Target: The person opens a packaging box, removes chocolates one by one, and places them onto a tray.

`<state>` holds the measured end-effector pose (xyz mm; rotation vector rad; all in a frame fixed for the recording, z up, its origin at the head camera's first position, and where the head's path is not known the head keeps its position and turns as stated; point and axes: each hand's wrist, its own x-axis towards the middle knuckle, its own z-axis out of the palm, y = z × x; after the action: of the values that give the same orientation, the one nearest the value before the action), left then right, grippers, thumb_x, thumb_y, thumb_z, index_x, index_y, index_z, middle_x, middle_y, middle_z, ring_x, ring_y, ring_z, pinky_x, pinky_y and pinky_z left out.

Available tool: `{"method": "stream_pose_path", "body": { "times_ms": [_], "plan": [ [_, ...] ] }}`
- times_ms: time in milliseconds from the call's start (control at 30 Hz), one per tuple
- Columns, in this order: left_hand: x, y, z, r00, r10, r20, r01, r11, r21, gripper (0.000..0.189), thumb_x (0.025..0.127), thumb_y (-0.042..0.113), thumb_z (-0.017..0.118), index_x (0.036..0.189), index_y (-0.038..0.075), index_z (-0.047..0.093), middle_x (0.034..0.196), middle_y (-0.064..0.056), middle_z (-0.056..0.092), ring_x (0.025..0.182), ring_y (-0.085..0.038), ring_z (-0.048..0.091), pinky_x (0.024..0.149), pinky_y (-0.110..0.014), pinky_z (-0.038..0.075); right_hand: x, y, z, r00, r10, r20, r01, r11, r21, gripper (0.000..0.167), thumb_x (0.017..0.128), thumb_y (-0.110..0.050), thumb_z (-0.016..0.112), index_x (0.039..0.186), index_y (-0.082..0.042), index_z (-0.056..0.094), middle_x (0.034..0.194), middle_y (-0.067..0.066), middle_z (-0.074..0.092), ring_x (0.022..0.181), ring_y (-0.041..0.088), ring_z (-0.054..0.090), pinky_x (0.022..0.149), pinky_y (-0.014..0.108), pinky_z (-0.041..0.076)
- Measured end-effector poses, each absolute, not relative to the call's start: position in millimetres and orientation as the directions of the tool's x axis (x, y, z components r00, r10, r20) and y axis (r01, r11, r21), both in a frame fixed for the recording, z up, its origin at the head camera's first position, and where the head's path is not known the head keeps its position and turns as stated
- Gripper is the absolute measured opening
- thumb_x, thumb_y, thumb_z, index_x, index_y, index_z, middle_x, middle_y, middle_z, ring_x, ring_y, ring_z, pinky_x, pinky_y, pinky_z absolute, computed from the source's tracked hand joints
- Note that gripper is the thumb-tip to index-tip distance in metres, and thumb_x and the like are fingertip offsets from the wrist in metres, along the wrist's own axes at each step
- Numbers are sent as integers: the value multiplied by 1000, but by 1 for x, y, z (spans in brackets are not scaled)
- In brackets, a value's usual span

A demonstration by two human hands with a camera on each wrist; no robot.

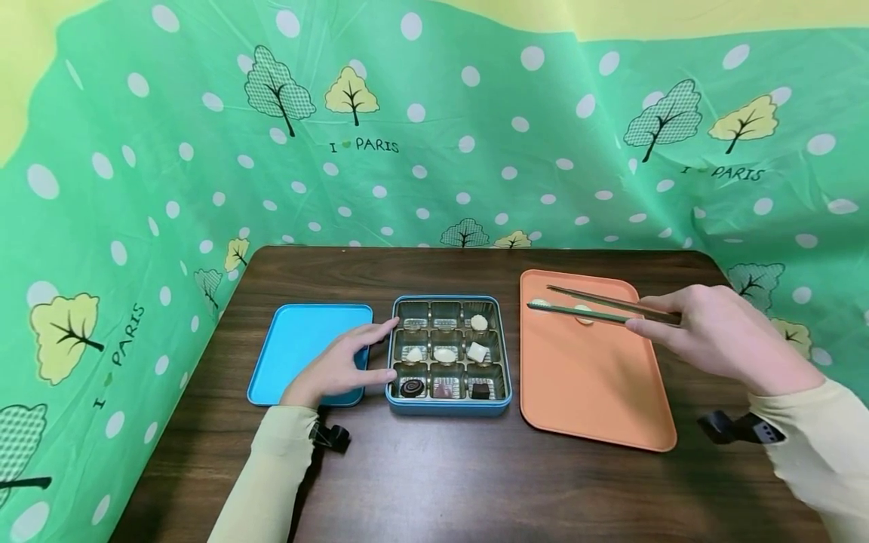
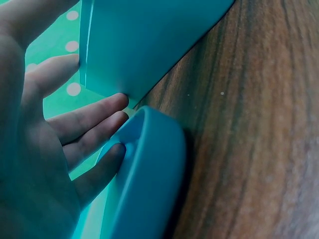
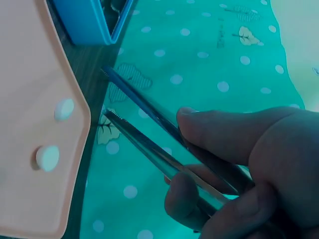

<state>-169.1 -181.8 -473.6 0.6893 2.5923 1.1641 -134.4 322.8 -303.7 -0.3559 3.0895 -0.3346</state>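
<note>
My left hand [image 1: 342, 358] reaches over the blue lid [image 1: 274, 366], with thumb and index fingertip at the left wall of the blue box [image 1: 448, 409]. In the left wrist view, its fingers [image 2: 87, 117] are loosely extended between the box wall [image 2: 144, 45] and the rounded lid rim [image 2: 164, 149]. My right hand [image 1: 726, 335] holds metal tweezers [image 1: 614, 303] over the orange tray [image 1: 591, 385]. Their serrated tips are apart. Two white chocolates lie on the tray: one [image 1: 539, 303] near the tweezer tips, another [image 1: 582, 314] partly behind one tweezer arm.
The box's clear divided insert holds white chocolates, among them a flower-shaped one [image 1: 478, 323] and a square one [image 1: 477, 352]. Its front row has a dark swirl [image 1: 411, 388], a pinkish-brown piece [image 1: 443, 391] and a dark cube [image 1: 480, 391]. Green printed cloth [image 1: 434, 188] surrounds the brown table [image 1: 434, 475].
</note>
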Motion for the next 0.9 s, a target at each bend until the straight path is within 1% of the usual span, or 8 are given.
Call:
{"method": "stream_pose_path", "body": {
  "times_ms": [200,367,500,600,700,767,833,900],
  "plan": [
    [-170,-182,-475,-868,496,-3,325,573,752,87,92,50,80,165,36,35,167,-14,38,154,-40,34,117,-69,32,-134,315,-302,-967,-252,29,-252,940,-231,55,100,-47,71,131,-2,74,49,-8,36,44,9,34,45,30,30],
    [-170,-182,-476,-871,492,-9,322,583,746,88,91,51,80,165,37,35,167,-14,38,154,-40,33,118,-68,32,-133,306,-305,-958,-283,45,-285,925,-250,55,100,-48,71,130,-2,74,55,-8,48,49,8,41,45,30,33],
    [-168,-182,-474,-872,489,-22,310,587,748,89,91,52,80,165,37,35,167,-15,38,154,-40,33,118,-68,32,-131,298,-306,-943,-325,70,-331,897,-293,51,100,-43,72,128,0,75,50,-12,41,47,6,36,46,28,33],
    [-167,-182,-473,-873,488,-24,304,582,754,88,91,51,80,165,36,35,167,-16,37,154,-41,33,117,-69,32,-131,291,-305,-934,-349,83,-356,880,-315,45,100,-40,73,125,-3,77,51,-13,38,46,4,33,46,27,33],
    [-166,-183,-472,-874,486,-22,304,580,756,88,91,52,80,165,35,35,167,-17,37,154,-42,33,117,-70,32,-132,286,-304,-915,-386,115,-402,860,-316,33,99,-36,76,117,-8,82,62,-12,57,52,3,41,50,25,37],
    [-167,-183,-473,-874,486,-20,306,581,754,88,91,52,80,165,36,35,167,-16,37,154,-41,33,117,-69,32,-132,283,-304,-900,-414,137,-436,845,-308,25,98,-33,77,112,-13,83,70,-12,64,55,1,43,51,25,39],
    [-167,-183,-474,-873,487,-20,308,583,752,89,91,53,80,165,37,34,167,-15,37,154,-41,33,117,-69,32,-132,279,-304,-886,-439,152,-464,832,-302,17,98,-31,77,106,-18,84,74,-14,66,57,0,44,51,24,38],
    [-168,-183,-474,-872,489,-19,311,583,751,89,90,54,79,165,38,34,168,-15,37,154,-41,33,117,-69,32,-132,276,-304,-876,-458,153,-483,824,-296,10,99,-32,76,99,-23,82,70,-16,62,54,-1,40,48,23,35]
  ]
}}
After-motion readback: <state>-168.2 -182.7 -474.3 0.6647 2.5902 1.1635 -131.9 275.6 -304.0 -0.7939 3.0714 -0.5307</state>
